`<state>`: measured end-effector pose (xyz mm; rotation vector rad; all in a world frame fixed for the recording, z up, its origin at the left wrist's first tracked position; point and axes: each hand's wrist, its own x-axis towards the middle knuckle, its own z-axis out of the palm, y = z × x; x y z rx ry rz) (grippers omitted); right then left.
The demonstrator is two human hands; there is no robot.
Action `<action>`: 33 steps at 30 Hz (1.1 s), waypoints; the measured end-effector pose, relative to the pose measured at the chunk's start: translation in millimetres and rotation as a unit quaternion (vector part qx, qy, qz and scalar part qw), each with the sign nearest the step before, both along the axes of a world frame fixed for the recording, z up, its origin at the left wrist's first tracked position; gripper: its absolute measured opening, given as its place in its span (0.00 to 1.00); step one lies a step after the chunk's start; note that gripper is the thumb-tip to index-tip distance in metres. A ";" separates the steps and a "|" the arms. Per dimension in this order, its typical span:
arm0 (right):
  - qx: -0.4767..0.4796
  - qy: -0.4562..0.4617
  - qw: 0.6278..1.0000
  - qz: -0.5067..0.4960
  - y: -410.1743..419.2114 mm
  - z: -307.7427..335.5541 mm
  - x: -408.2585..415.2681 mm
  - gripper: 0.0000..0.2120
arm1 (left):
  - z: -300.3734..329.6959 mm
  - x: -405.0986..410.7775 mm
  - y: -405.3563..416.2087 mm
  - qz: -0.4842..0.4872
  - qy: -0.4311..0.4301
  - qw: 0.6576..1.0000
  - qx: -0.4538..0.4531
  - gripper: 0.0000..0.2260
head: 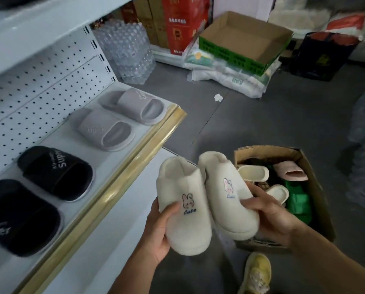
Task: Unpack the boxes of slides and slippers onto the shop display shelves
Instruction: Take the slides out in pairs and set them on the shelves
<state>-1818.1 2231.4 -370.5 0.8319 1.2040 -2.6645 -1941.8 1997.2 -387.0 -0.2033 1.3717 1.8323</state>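
Observation:
I hold a pair of cream plush slippers with rabbit patches in front of me. My left hand (158, 230) grips the left slipper (183, 211) from below, thumb on its top. My right hand (268, 215) grips the right slipper (226, 194) at its side. Both slippers hover just right of the display shelf (122, 166) with its gold front rail. On the shelf lie two black fuzzy slides (56, 172) and two grey slides (118, 119). Below my right hand, an open cardboard box (317, 187) on the floor holds cream, pink and green slippers.
A white pegboard (39, 81) backs the shelf, with another shelf above. On the grey floor stand packs of water bottles (128, 49), red cartons (183, 22), an open green-sided carton (245, 39) on white sacks, and a black bag (325, 56). My yellow shoe (258, 274) stands near the box.

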 end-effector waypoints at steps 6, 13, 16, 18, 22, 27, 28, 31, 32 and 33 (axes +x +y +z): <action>0.117 -0.166 0.970 -0.133 -9.8 -57.1 -17.7 0.12 | -62.5 -7.0 -24.7 0.020 -0.030 0.998 -0.050 0.36; 0.069 -0.232 0.966 -0.096 -16.1 -167.4 -54.0 0.14 | -168.4 -20.7 -31.2 0.085 -0.125 0.987 -0.053 0.27; 0.070 -0.237 0.966 -0.079 -11.3 -207.6 -81.1 0.26 | -209.7 -30.7 -33.5 0.121 -0.154 0.979 -0.050 0.24; 0.073 -0.246 0.964 -0.074 -7.8 -231.9 -102.5 0.35 | -235.3 -39.3 -34.4 0.137 -0.157 0.977 -0.035 0.22; 0.052 -0.250 0.963 -0.089 -0.1 -271.9 -140.9 0.35 | -278.6 -63.7 -33.8 0.150 -0.149 0.977 -0.021 0.25; 0.046 -0.237 0.966 -0.093 6.4 -296.6 -191.1 0.26 | -303.3 -95.8 -19.1 0.168 -0.139 0.976 -0.011 0.24; 0.057 -0.235 0.966 -0.092 8.4 -299.9 -201.7 0.23 | -308.3 -102.5 -15.0 0.180 -0.136 0.974 -0.006 0.21; 0.085 -0.219 0.968 -0.090 14.7 -306.6 -233.7 0.16 | -319.8 -124.1 -1.0 0.206 -0.108 0.972 0.005 0.19; 0.092 -0.213 0.969 -0.088 15.7 -308.7 -244.2 0.15 | -325.9 -131.5 1.9 0.216 -0.098 0.971 -0.002 0.19; 0.098 -0.212 0.969 -0.081 15.7 -313.5 -254.3 0.15 | -331.7 -138.9 3.7 0.230 -0.094 0.969 -0.012 0.18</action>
